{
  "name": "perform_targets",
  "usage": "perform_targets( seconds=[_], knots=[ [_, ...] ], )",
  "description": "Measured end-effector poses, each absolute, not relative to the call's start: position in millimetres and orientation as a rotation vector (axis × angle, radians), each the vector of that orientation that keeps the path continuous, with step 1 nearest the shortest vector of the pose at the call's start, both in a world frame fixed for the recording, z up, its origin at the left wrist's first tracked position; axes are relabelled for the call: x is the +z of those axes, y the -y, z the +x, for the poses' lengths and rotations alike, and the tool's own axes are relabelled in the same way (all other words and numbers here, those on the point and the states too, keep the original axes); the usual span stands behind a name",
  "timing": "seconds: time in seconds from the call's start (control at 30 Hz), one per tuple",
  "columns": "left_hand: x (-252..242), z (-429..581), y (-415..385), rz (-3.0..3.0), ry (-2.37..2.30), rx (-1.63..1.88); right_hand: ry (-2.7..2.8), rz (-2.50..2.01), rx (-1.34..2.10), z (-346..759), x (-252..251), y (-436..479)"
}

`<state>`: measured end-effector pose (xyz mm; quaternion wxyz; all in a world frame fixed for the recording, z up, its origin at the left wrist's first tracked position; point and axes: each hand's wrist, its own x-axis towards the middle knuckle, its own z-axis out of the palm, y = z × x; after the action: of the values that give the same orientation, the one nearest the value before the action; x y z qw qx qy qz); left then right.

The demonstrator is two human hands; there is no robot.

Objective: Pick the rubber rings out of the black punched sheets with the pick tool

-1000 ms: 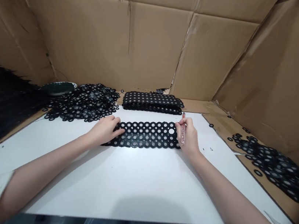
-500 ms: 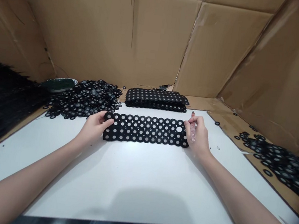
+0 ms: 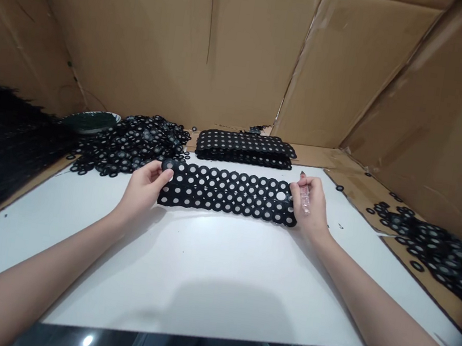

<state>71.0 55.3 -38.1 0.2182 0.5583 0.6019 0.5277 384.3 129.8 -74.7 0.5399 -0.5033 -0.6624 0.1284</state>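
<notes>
A black strip of joined rings with rows of round holes stretches between my hands, level and slightly bowed along its lower edge. My left hand pinches its left end, thumb in front and fingers behind. At the right end, my right hand grips the strip between thumb and fingers. Tucked in that same hand is a slim tool with a clear pinkish handle and a dark pointed tip; its exact kind is unclear. One hole near the strip's right end looks bigger and whiter than its neighbours.
Behind the strip lies a stack of similar black perforated pieces. Loose black rings form a pile at left, beside a bowl. More rings lie on cardboard at right. Cardboard walls enclose the white table.
The strip spans slightly wider, with my hands a little farther apart, and sits higher in the picture. The whole view has also shifted slightly. Both hands keep their hold.
</notes>
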Motion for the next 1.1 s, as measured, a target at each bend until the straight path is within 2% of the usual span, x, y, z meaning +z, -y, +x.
perform_targets(
  seconds=[0.67, 1.1],
  knots=[
    [-42.3, 70.3, -59.0, 1.107, -1.285, 1.433, 1.565, -1.250, 0.240, 391.9, -83.8, -139.0],
    [-44.1, 71.8, -57.3, 1.318, -1.481, 1.430, 1.566, -1.234, 0.230, 393.2, -82.2, -138.7]
  ],
)
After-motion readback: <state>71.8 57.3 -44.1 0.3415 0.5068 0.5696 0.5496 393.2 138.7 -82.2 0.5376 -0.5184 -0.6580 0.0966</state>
